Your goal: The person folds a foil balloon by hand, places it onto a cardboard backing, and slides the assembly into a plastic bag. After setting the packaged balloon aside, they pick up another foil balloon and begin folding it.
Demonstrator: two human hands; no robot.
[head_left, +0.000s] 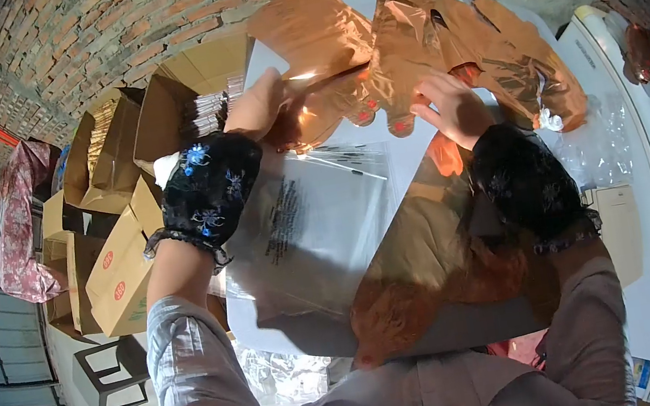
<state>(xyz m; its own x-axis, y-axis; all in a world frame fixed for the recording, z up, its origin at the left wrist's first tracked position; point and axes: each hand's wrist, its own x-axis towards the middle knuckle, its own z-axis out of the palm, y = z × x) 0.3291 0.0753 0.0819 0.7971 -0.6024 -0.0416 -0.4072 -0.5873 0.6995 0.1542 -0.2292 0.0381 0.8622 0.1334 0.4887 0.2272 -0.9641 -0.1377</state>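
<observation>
Copper-orange foil balloons (323,29), flat and shiny, lie spread over the far part of the white table. My left hand (258,105) is at the near left edge of one; its fingers are mostly hidden from view. Over the foil sheets (434,33) on the right, my right hand (456,106) has its fingers bent, thumb apart from them, and nothing shows in its grip. Between my forearms lies a stack of clear plastic bags (321,229) with black print. More orange foil (428,263) lies near the front edge, partly under my right forearm.
Cardboard boxes (120,278) crowd the left side, one holding silvery packets (204,113), another golden packets (101,132). A dark grey stool (110,377) stands on the floor at left. To the right is a white appliance-like surface (648,254) with clear plastic (608,137) on it.
</observation>
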